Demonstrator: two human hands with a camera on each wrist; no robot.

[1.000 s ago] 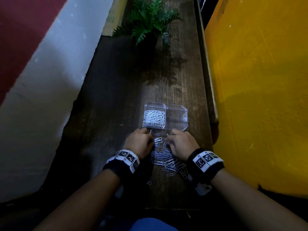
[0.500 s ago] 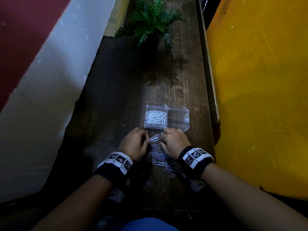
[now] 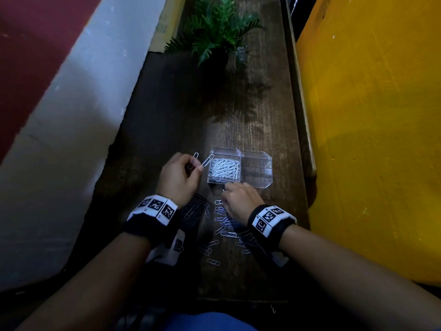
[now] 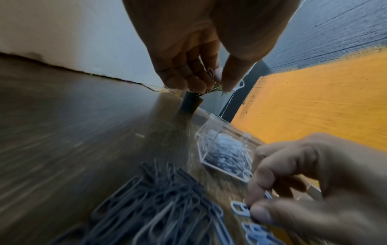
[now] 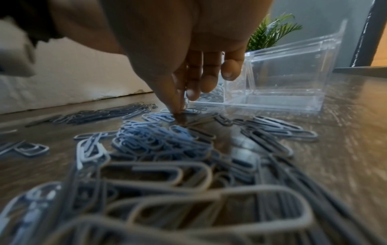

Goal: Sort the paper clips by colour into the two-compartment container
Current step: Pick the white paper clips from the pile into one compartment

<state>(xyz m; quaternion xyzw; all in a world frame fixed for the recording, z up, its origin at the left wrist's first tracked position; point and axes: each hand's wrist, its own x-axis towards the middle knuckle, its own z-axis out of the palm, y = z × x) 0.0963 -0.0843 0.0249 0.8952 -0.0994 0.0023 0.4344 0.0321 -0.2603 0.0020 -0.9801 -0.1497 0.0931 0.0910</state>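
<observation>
A clear two-compartment container [image 3: 267, 161] stands on the dark wooden bench. Its left compartment [image 3: 223, 168] holds several white paper clips and its right compartment [image 3: 257, 169] looks empty. My left hand [image 3: 199, 166] is raised just left of the container and pinches two white clips [image 3: 207, 160], also seen as a white clip [image 4: 240, 84] at the fingertips. My right hand [image 3: 223, 199] is down at the far edge of the loose pile [image 3: 226, 225]. Its thumb and forefinger pinch a light clip [image 4: 238, 209] lying on the bench. Dark clips [image 3: 196, 209] lie bunched on the left.
A potted fern [image 3: 214, 34] stands further along the bench. A white wall [image 3: 71, 151] runs along the left and a yellow wall [image 3: 370, 139] along the right. Loose clips [image 5: 159, 139] spread between my wrists towards the near edge.
My left hand has lifted off the pile with white clips and moved forward to the container's left side. My right hand stayed low on the pile, shifting slightly towards the container.
</observation>
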